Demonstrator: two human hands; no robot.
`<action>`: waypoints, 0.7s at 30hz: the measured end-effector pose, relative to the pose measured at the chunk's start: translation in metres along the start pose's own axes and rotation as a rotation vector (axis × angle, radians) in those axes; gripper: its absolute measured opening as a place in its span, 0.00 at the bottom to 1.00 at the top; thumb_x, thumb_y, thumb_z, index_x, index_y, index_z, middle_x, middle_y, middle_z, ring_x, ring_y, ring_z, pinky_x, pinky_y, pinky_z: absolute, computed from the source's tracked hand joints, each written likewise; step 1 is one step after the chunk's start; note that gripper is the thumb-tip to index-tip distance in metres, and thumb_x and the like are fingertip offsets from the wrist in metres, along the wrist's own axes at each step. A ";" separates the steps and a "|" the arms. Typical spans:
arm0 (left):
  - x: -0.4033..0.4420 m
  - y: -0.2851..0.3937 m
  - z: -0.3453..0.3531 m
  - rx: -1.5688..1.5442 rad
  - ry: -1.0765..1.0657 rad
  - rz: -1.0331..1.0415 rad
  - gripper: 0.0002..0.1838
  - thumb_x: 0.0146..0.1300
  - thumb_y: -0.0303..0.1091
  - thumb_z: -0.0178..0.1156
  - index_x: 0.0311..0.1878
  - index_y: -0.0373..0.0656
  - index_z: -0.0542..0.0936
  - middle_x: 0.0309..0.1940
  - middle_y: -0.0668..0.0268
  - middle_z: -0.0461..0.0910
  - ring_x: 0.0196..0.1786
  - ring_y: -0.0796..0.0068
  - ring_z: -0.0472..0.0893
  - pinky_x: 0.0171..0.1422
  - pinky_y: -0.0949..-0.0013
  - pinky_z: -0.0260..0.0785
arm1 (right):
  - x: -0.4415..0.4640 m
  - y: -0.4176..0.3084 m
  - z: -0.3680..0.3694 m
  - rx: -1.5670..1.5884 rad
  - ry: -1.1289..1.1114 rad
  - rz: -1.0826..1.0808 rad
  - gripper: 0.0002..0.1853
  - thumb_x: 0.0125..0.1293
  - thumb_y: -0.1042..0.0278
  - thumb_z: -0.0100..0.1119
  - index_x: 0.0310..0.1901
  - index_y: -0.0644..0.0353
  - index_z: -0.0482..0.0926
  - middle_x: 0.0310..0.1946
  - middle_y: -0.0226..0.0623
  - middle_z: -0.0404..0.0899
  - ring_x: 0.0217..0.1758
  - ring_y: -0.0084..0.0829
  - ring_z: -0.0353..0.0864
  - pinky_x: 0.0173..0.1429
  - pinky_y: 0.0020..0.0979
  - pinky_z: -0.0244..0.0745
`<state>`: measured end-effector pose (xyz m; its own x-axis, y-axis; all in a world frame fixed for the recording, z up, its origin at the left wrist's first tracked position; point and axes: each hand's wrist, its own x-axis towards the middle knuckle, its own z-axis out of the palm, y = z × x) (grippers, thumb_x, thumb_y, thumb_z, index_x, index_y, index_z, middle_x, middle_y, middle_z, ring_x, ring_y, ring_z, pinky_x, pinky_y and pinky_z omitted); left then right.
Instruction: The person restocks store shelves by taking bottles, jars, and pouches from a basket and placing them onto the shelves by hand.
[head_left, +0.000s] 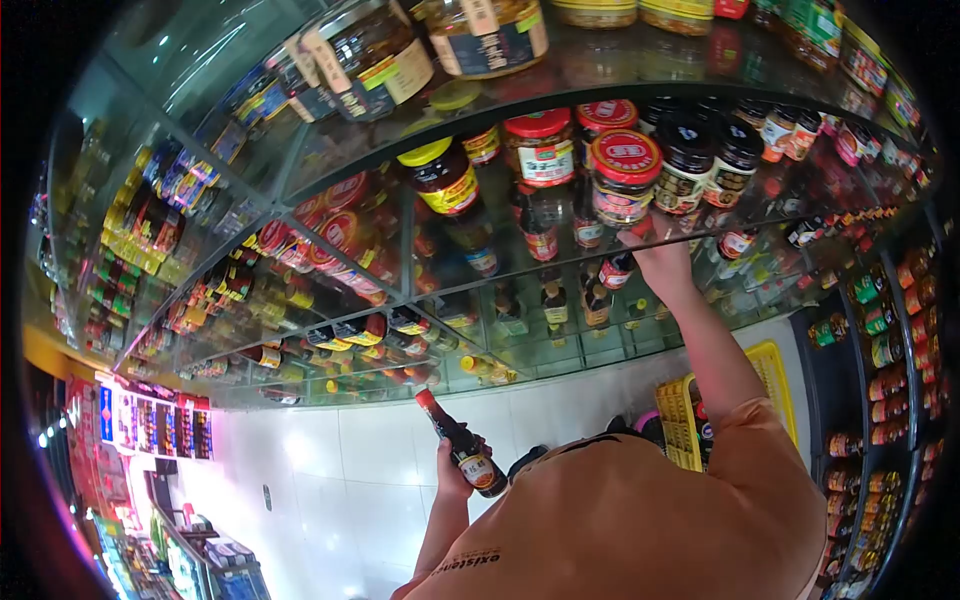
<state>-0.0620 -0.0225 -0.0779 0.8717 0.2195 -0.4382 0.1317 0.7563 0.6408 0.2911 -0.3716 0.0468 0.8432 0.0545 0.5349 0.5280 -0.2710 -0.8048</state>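
Observation:
My left hand (460,465) is wrapped round a dark bottle (474,462) with a red cap and a pale label, held tilted over the floor. My right hand (655,245) reaches in at the glass shelf, just below a red-lidded jar (625,175). Its fingers are partly hidden, and I cannot make out whether they hold anything. A small dark bottle with a red and white label (617,269) is close beside this hand. Black-lidded jars (685,165) stand to the right of the red-lidded one.
Glass shelves (400,255) with jars and bottles fill the upper view. A yellow basket (768,372) with items sits on the floor (345,450) at the right. Racks of jars (885,380) rise at the far right. A lit display (160,425) is at the left.

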 end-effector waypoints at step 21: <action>0.009 0.061 0.061 0.097 -0.111 0.110 0.39 0.73 0.71 0.32 0.63 0.44 0.69 0.41 0.52 0.81 0.42 0.52 0.83 0.52 0.49 0.76 | -0.081 -0.006 0.042 0.193 0.147 0.101 0.16 0.65 0.78 0.62 0.53 0.60 0.72 0.45 0.31 0.75 0.43 0.25 0.75 0.51 0.30 0.73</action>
<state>-0.0171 -0.0118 -0.0045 0.9293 0.2241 -0.2936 0.0732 0.6675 0.7410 0.2242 -0.3338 -0.0021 0.8762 -0.1075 0.4698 0.4636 -0.0788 -0.8826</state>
